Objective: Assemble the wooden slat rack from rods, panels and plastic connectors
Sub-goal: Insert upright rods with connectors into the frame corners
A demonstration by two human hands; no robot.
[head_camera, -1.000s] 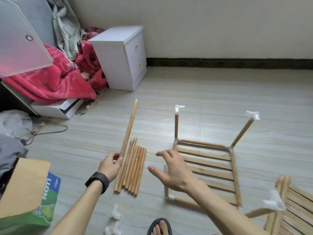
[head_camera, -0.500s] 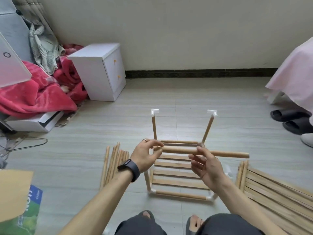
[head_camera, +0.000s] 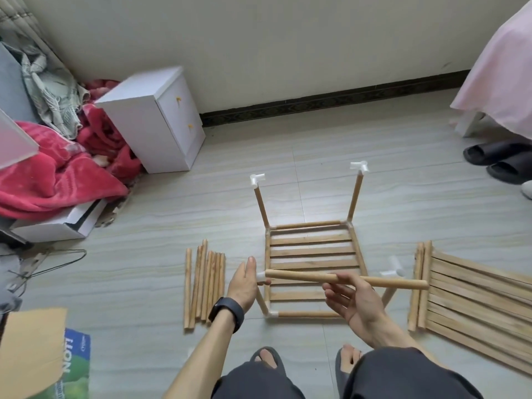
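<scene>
Far L, a red fleece blanket (head_camera: 57,174) and a white two-drawer cabinet (head_camera: 161,122). Loose pale wooden rods (head_camera: 204,283) lie beside the left hand (head_camera: 243,283), fingers straight, palm against a small white plastic connector (head_camera: 260,276), half hidden. It caps a long round wooden rod (head_camera: 302,276), gripped mid-length by the right hand (head_camera: 354,303) over the slatted wooden rack frame (head_camera: 311,251), hiding its near slats. The loose slat panel (head_camera: 475,298) at R is cut off.

Pale tiled floor (head_camera: 288,174), cream wall (head_camera: 259,38) — white bedside cabinet (head_camera: 152,122)
</scene>
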